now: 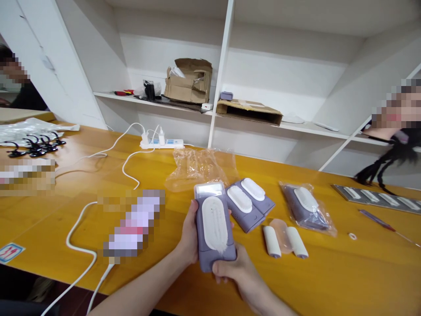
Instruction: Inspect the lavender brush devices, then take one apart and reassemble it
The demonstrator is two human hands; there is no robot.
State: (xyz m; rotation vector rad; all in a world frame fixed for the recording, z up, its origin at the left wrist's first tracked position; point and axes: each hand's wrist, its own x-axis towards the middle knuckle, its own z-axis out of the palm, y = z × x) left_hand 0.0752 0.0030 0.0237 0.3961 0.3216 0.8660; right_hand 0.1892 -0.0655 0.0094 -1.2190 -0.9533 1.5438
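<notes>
A yellow wooden table is seen in front of white shelving, on which a torn cardboard box and a flat cardboard box are kept. A purple device with a white oval pad on its face is held upright just above the near edge of the table, between both hands. The left hand is wrapped around the device's left side, fingers closed behind it and thumb along the edge. The right hand is closed on the device's bottom end, the fingers curled over its lower corner.

Just beyond the held device, two matching purple devices are laid side by side and touching. To their right, a bagged device is set apart in clear wrap. Between these and the near edge, two white caps lie close together; what looks like a pale translucent piece is seen between them, though it cannot be made out clearly. A crumpled clear bag lies behind the held device. Further back, a power strip is placed against the shelving, and a white cable is run from it across the left of the table.
</notes>
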